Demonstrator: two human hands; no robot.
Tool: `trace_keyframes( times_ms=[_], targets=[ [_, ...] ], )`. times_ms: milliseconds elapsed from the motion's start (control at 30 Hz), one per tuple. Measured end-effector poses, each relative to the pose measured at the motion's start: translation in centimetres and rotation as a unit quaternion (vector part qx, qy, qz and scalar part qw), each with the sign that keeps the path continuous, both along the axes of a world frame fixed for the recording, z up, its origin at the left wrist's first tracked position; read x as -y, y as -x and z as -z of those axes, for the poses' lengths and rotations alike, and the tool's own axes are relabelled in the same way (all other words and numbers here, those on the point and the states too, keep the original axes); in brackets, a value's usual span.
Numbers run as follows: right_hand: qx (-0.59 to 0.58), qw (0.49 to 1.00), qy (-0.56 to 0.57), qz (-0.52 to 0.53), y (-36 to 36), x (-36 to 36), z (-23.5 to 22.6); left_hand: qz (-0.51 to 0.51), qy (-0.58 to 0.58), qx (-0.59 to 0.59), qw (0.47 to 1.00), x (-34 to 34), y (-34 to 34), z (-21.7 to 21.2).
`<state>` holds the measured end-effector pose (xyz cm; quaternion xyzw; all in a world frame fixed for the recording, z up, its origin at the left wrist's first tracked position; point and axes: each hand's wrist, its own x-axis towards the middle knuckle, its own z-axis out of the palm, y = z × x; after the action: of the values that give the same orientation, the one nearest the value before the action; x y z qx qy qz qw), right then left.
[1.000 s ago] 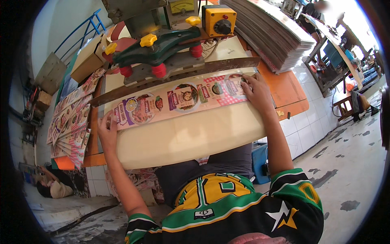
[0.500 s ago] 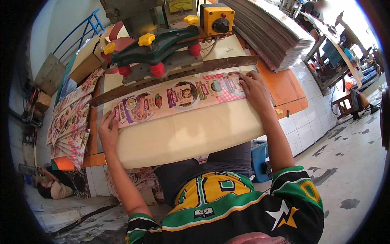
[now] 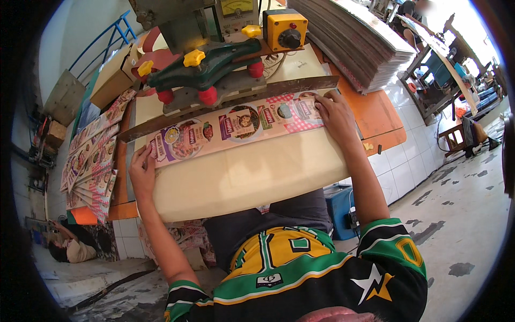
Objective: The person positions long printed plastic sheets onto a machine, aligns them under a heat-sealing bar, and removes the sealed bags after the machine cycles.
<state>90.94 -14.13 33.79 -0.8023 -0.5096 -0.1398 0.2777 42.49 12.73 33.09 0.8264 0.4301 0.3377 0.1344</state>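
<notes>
Nearest me lies the smooth, pale cream panel (image 3: pixel 247 185); it looks slick to me, so a sideways tug might slide the long, pink, printed strip (image 3: pixel 214 134) lying across its far part. My left hand (image 3: pixel 142 174) is at the strip's left end, fingers bent, and my right hand (image 3: pixel 337 115) has its fingers curled over the right end; I cannot tell whether either truly pinches. If one pushes farther than the other, the strip could skew; if both press inward, its middle could bow. Just beyond is the long, dark, rusty metal bar (image 3: pixel 284 88), near my right fingers; should it come down, I judge they could get caught. Farther still stands the dark green metal bracket (image 3: pixel 206 67) with yellow knobs.

Against half a second ago, my hands keep to the same ends and the whole view has shifted slightly; I cannot tell whether the strip itself moved.
</notes>
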Motion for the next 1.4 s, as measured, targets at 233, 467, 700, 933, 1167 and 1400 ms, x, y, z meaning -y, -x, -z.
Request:
trace_keyframes(
  times_ms=[233,467,700,933,1167,1400],
  targets=[
    [-0.009,1.0,-0.02,-0.011,-0.4,-0.2,0.6,-0.003,0.036,0.024,0.999,0.3,-0.1,-0.3],
    [-0.041,0.999,-0.006,-0.002,-0.2,0.0,0.1,0.002,0.03,0.03,0.999,0.4,-0.2,-0.7],
    [-0.057,0.998,-0.02,-0.017,0.1,-0.2,0.1,0.002,0.011,0.04,0.999,0.0,0.2,0.1],
    [-0.069,0.997,-0.021,-0.036,1.2,0.2,-1.1,0.004,-0.05,0.011,0.999,-0.3,-0.1,0.1],
    [-0.05,0.998,-0.007,-0.035,0.9,-0.1,-0.9,-0.017,-0.032,0.014,0.999,0.1,-0.2,-0.2],
    [-0.033,0.999,-0.023,-0.036,0.4,0.1,-0.4,-0.017,-0.037,0.007,0.999,0.0,-0.5,-0.3]
  ],
)
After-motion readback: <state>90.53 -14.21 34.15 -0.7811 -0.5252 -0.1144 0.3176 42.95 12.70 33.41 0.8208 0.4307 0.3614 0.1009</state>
